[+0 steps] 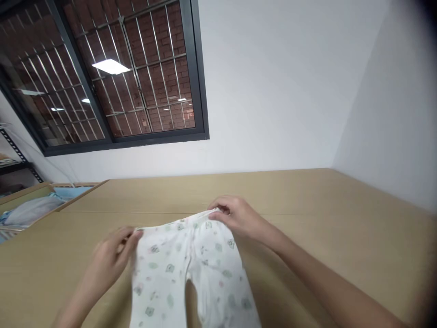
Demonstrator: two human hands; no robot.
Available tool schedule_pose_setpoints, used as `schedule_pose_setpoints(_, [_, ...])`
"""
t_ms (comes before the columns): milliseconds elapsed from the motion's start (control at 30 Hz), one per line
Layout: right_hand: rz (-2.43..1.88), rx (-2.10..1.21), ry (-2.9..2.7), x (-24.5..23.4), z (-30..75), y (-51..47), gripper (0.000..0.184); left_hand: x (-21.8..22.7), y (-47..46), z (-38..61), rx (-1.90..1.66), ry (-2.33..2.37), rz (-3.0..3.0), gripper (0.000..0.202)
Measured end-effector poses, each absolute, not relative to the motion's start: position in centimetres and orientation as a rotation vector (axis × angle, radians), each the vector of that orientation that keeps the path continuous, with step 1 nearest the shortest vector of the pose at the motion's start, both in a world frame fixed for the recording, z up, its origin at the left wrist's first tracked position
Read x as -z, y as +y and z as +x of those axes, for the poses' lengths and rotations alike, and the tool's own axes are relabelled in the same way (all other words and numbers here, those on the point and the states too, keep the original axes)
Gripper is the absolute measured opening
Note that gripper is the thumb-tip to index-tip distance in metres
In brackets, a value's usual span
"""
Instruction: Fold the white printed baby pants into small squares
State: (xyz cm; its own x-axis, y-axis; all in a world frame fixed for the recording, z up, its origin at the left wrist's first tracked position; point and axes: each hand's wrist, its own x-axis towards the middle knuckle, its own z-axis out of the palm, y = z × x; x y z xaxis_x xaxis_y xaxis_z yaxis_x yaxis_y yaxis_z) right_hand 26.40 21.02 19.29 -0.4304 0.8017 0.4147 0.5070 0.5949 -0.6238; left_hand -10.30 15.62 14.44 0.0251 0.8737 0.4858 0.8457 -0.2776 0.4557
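A pair of white baby pants (191, 269) with a small green and grey print lies on the light wood table (317, 218), its legs hanging towards me. My right hand (235, 216) pinches one end of the waistband, lifting it slightly off the table. My left hand (111, 259) is blurred by motion and holds the other end of the waistband between its fingers. The bottoms of the legs run out of the picture.
A shallow wooden tray (29, 205) at the far left of the table holds white and blue cloth. A dark metal shelf (13, 155) stands beyond it. The table ends at a white wall, with a barred dark-framed window (102, 73) above.
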Motion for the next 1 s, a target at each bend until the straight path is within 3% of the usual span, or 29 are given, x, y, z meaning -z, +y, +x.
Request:
schedule_pose_setpoints(167, [-1.248,-0.550,-2.273,-14.0,27.7,27.3,0.019,-11.4,23.5,-6.1,-0.796,1.782,2.222,0.041])
schedule_pose_setpoints(367, [-1.344,-0.449,-2.275,-8.4,27.4,32.5,0.019,-6.4,29.5,-4.2,-0.760,1.836,2.191,0.025])
schedule_pose_setpoints(633, [-1.474,-0.246,-2.205,-4.7,27.2,35.9,0.024,-4.7,34.5,-2.3,-0.674,2.064,2.148,0.021])
schedule_pose_setpoints(800, [-1.498,-0.150,-2.207,-3.2,27.5,36.6,0.024,-6.5,31.4,2.2,-0.664,2.027,2.260,0.021])
schedule_pose_setpoints(900, [-1.510,-0.077,-2.201,-2.6,27.6,36.6,0.023,-7.3,25.7,6.7,-0.608,1.750,2.434,0.018])
schedule_pose_setpoints(1000, [-1.528,0.007,-2.200,-2.2,27.8,36.5,0.026,-5.3,19.0,11.1,-0.518,1.474,2.562,0.016])
